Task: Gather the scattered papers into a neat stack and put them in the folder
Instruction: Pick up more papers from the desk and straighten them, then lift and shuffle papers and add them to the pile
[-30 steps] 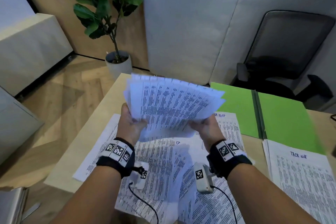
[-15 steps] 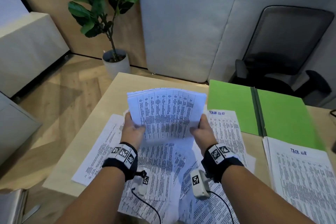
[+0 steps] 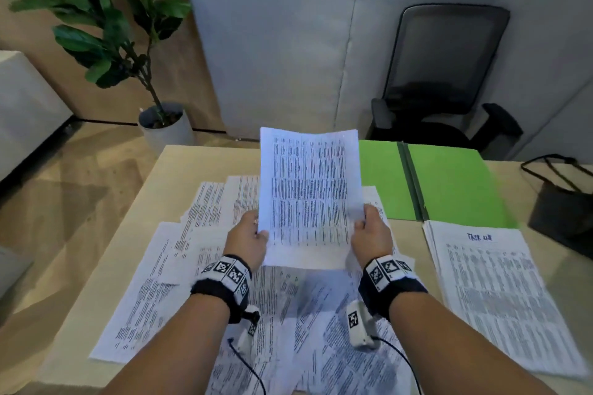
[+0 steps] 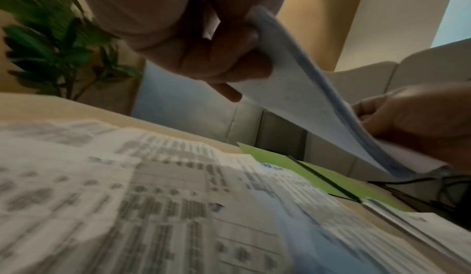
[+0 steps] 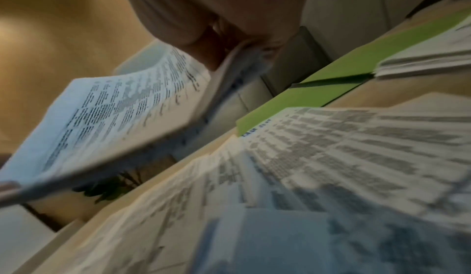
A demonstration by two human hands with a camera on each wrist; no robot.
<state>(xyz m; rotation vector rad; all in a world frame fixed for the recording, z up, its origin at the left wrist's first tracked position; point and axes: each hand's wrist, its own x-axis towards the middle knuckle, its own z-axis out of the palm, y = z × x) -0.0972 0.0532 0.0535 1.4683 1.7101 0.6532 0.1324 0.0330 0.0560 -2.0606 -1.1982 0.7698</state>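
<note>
I hold a bundle of printed papers [image 3: 308,196] upright above the desk, long side vertical. My left hand [image 3: 248,239] grips its lower left edge, my right hand [image 3: 369,234] its lower right edge. From the left wrist view the bundle [image 4: 300,89] shows edge-on, with my left hand's fingers [image 4: 216,61] curled round it. The right wrist view shows the printed face [image 5: 114,107]. More loose papers [image 3: 179,269] lie scattered on the desk beneath. The green folder [image 3: 449,183] lies open at the back right.
A squared pile of sheets [image 3: 494,292] lies right of my right arm, in front of the folder. A dark bag [image 3: 564,205] stands at the desk's right edge. Beyond the desk [image 3: 106,269] are a potted plant [image 3: 160,128] and an office chair [image 3: 442,80].
The fanned, landscape-held sheets have been turned upright and drawn together into one even bundle. Both hands slid from its bottom corners to its lower side edges.
</note>
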